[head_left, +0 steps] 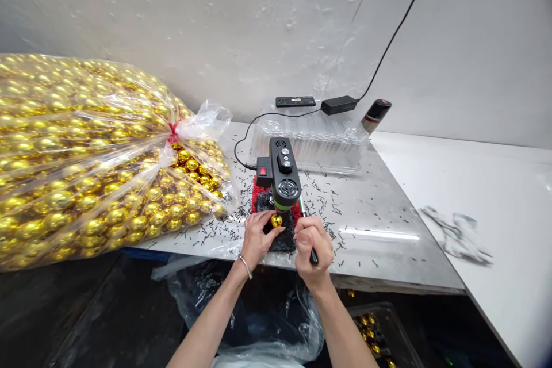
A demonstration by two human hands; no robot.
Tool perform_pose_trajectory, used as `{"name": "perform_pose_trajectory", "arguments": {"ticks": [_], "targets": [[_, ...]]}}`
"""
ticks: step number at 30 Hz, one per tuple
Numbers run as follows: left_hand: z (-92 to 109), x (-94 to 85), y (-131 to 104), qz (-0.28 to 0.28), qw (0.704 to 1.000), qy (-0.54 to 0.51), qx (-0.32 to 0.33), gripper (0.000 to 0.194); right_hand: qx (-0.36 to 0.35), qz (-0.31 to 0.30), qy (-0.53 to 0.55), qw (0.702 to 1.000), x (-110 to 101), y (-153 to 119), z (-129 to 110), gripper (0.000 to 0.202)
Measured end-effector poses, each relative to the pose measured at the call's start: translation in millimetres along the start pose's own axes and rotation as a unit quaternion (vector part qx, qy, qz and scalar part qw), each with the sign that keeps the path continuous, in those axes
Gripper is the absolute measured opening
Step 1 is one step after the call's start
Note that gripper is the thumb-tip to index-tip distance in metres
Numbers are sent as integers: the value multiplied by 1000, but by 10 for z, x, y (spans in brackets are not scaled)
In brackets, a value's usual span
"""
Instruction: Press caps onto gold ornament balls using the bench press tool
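My left hand (257, 237) pinches a shiny gold ball (276, 220) between thumb and fingers, just under the front end of a small black machine (284, 175) with round vents and buttons. The fingers of my right hand (314, 247) are wrapped round a lever handle (314, 257) with a black grip, at the machine's right side. Below the machine lies a black fuzzy pad (282, 241) over a red mat (259, 201). A box with a red switch (263, 171) sits on the machine's left side.
A tied clear bag of gold balls (86, 172) fills the left. Behind the machine are clear plastic trays (314, 144), a black adapter (339, 104) and a spray can (376, 115). Black scraps litter the table (366, 207). A glove (459, 236) lies right; a bin of balls (375, 333) stands below.
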State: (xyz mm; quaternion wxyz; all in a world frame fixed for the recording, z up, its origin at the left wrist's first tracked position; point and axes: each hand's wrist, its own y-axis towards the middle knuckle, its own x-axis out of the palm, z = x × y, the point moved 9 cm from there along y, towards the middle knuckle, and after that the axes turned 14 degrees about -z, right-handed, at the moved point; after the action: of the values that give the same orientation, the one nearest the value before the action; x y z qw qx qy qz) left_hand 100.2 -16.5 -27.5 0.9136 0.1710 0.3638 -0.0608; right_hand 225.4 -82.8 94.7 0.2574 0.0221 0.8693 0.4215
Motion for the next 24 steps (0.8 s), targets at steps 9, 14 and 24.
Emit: {"name": "perform_pose_trajectory", "arguments": {"ticks": [9, 14, 24], "targets": [[-63, 45, -5, -7, 1000, -21, -5, 32, -41, 23, -8, 999, 124, -246, 190, 25], [-59, 60, -4, -5, 1000, -23, 0, 33, -47, 57, -13, 997, 174, -365, 299, 28], [-32, 23, 34, 3, 1000, -27, 15, 30, -64, 34, -33, 997, 198, -276, 200, 27]]}}
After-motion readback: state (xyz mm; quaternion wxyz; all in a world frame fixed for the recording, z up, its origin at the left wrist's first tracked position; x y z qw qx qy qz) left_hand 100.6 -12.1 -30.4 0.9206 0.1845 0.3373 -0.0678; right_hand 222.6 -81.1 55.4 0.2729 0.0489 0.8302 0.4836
